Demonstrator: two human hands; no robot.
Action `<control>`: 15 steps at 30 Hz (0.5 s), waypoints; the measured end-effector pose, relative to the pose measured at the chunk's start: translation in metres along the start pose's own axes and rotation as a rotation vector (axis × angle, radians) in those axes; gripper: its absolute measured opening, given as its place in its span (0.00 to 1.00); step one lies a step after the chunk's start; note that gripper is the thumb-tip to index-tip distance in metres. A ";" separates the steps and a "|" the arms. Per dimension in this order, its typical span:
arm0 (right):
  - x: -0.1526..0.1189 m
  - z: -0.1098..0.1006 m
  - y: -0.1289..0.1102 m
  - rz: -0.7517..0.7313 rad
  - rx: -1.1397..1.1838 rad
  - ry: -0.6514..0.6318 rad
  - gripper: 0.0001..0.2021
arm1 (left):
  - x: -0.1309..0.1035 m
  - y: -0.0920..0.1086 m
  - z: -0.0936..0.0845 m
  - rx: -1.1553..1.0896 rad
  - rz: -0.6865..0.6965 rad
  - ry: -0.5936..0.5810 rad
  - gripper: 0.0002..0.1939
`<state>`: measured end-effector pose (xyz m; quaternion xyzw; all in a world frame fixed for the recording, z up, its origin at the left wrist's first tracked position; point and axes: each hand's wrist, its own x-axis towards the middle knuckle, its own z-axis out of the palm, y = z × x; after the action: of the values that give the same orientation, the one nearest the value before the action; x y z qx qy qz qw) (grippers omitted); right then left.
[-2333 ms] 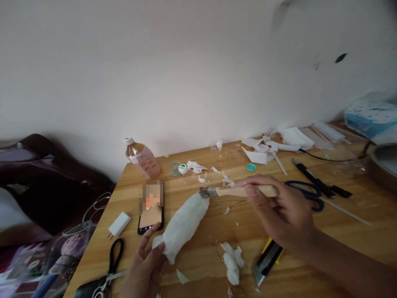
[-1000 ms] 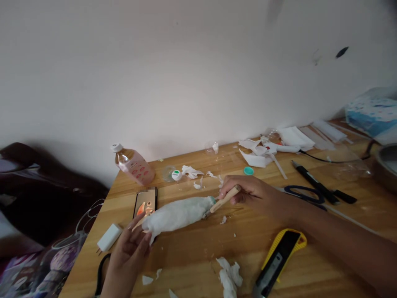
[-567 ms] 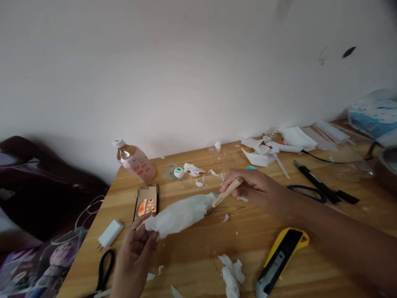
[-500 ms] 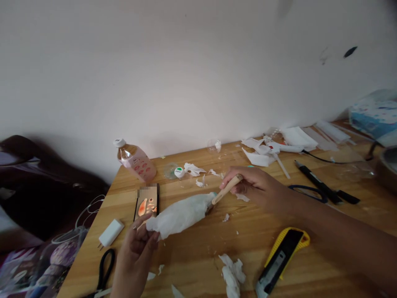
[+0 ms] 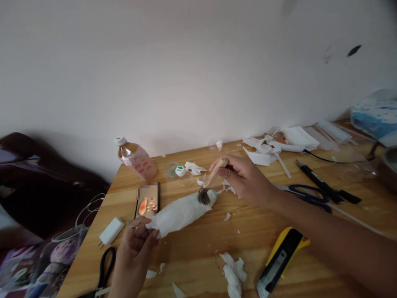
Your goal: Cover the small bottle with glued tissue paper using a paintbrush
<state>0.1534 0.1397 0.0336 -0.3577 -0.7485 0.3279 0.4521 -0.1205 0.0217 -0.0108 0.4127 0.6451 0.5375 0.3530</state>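
Tissue-wrapped form (image 5: pixel 178 215), long and tapering to a pale green end (image 5: pixel 213 195), slants over the middle of the wooden worktop (image 5: pixel 192 265), its crinkled white end towards the left edge; whether its whole underside rests on the wood cannot be told. The left hand (image 5: pixel 135 244) has its thumb and fingers clamped on that crinkled end, probably because a hold at the very tip steadies the form and leaves most of its surface exposed. The right hand (image 5: pixel 243 178) is clamped on the pale wooden handle of a flat paintbrush (image 5: pixel 213 177), its dark bristles (image 5: pixel 204 196) angled down onto the form just beside the green end. That tilt likely lets them spread over the curve.

Just beyond the left fingers lies a smartphone (image 5: pixel 149 207), screen up and lit, perhaps placed for easy viewing. Towards the left edge sit a white charger (image 5: pixel 111 231) and a black strap loop (image 5: pixel 106 265). Nearer the viewer are crumpled tissue (image 5: pixel 234 275) and a yellow-and-black utility knife (image 5: pixel 281 258), set apart from the brushing. By the far left corner stands a bottle of pink liquid (image 5: pixel 139 163); right of the right hand lie blue-handled scissors (image 5: pixel 322 192) and a black pen (image 5: pixel 318 180).
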 end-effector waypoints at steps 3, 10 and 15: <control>0.000 0.003 0.004 -0.086 -0.055 0.014 0.09 | 0.003 -0.004 -0.005 0.001 -0.024 -0.027 0.19; -0.007 -0.007 0.003 -0.074 -0.041 0.209 0.09 | 0.007 -0.002 -0.008 -0.086 -0.129 -0.092 0.26; -0.021 -0.030 -0.015 -0.035 0.114 0.532 0.10 | 0.006 0.001 -0.005 -0.108 -0.150 -0.062 0.30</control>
<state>0.1844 0.1195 0.0476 -0.3921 -0.5896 0.2562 0.6581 -0.1278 0.0255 -0.0091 0.3599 0.6330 0.5305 0.4340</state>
